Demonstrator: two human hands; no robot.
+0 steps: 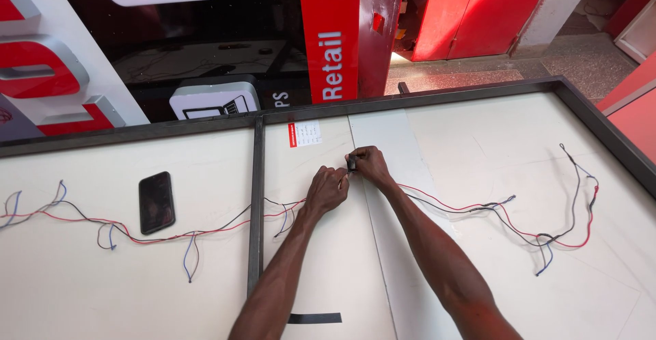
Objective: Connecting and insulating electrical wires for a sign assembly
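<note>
Both hands, the left hand (pixel 326 189) and right hand (pixel 369 166), pinch a small black connector (pixel 351 165) between them, its thin limp wires (pixel 478 210) best gripped near that joint.

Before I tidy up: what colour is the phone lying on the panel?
Black phone, head view.

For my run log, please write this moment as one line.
left hand: pinching wires | right hand: holding small black part | phone: flat on panel
</note>
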